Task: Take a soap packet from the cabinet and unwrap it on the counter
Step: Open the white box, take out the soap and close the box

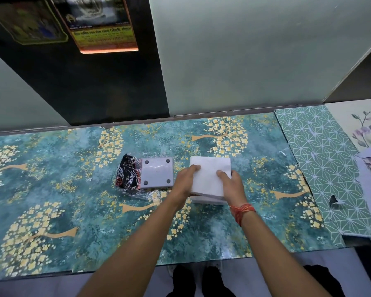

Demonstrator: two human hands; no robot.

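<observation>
A white square box [210, 174] lies on the teal flowered counter [73, 189], its top part tilted over a white base. My left hand [185, 181] grips its left edge and my right hand [231, 183] grips its right edge, thumbs on top. To the left lies a grey square block [156, 175] with a dark dot at each corner, on crumpled clear plastic wrap [146, 194]. A dark printed wrapper [126, 174] with white lettering is bunched against the block's left side.
A black panel [94, 82] with printed cards stands behind the counter, beside a pale green wall [244, 61]. Patterned paper sheets [321, 157] cover the counter's right end. Dark feet show on the floor below the front edge.
</observation>
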